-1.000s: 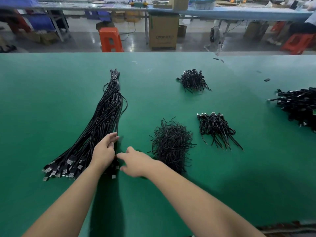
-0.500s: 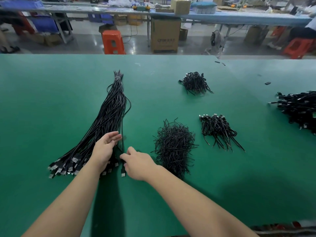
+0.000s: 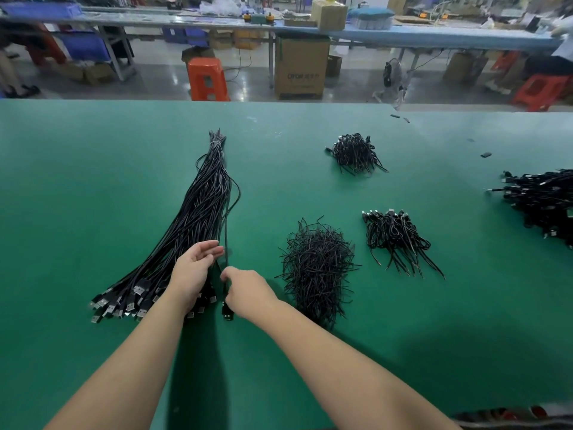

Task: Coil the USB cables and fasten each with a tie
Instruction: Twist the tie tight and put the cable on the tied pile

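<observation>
Fingers (image 3: 225, 272) of the right hand (image 3: 248, 290) pinch a single black cable (image 3: 226, 231) just above its plug (image 3: 227, 312), which lies on the counter (image 3: 93, 181) below the hand; the cable runs straight away from the hand along the right edge of the bundle (image 3: 198, 212). Left hand (image 3: 192, 271) rests on the near part of that bundle, its fingers (image 3: 207, 248) loosely spread and laid flat over the cables, not gripping any. Bundle cables fan out toward the near left, where their plugs (image 3: 124, 302) spread on the green counter, and narrow to a bound tip at the far end. Right of the hands sits a heap of ties (image 3: 316, 268), touching neither hand. Farther right lies a small pile of coiled cables (image 3: 397, 237), another pile (image 3: 355, 153) sits toward the far side, and a larger dark pile (image 3: 545, 200) reaches the right edge of view. Beyond the counter stand an orange stool (image 3: 207, 79) and a box (image 3: 302, 68).
</observation>
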A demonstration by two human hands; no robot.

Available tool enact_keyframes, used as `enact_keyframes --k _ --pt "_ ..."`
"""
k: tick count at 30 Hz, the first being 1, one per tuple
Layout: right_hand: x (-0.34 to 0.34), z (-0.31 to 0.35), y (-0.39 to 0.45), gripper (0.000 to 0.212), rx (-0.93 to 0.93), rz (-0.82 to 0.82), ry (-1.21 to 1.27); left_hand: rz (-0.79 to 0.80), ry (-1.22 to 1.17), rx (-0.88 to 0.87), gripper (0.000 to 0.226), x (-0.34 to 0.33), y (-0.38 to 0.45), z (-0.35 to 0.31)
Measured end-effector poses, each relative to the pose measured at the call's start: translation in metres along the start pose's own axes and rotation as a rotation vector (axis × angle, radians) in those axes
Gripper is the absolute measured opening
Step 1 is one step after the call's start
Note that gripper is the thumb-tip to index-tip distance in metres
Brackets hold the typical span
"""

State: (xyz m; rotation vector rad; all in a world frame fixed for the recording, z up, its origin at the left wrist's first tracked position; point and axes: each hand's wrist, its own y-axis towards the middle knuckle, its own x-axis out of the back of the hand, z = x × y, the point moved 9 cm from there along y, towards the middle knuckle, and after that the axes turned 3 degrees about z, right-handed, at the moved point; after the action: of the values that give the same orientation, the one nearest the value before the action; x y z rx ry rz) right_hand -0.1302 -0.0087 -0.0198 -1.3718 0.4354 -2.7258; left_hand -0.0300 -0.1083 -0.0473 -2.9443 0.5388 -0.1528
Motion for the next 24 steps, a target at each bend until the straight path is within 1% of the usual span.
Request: enact_keyframes --k 3,6,9,12,16,21,24 --pt "-0.004 0.001 0.0 0.037 0.029 0.016 -0.025 -0.008 0.016 0.005 0.042 0.0 0.002 0.002" --pt "-0.01 0.004 -0.002 0.043 0.047 0.044 -0.122 -0.01 0.023 0.003 0.043 -0.001 0.002 0.002" --pt "-0.011 0.006 -0.004 0.034 0.05 0.051 -0.13 -0.011 0.023 0.009 0.041 0.0 0.002 0.002" --pt "-0.007 0.002 -0.005 0.035 0.053 0.07 -0.054 -0.018 0.023 0.013 0.037 0.0 0.001 0.002" --pt "-0.005 -0.012 -0.011 0.034 -0.012 0.114 0.117 -0.015 0.052 0.016 0.034 -0.002 0.0 0.002" --pt "-0.002 -0.019 -0.024 0.035 -0.022 0.148 0.172 -0.003 0.116 0.016 0.033 -0.003 -0.004 -0.001" --pt "-0.004 -0.018 -0.035 0.035 -0.021 0.224 0.217 -0.003 0.146 0.011 0.034 -0.004 -0.005 -0.002"
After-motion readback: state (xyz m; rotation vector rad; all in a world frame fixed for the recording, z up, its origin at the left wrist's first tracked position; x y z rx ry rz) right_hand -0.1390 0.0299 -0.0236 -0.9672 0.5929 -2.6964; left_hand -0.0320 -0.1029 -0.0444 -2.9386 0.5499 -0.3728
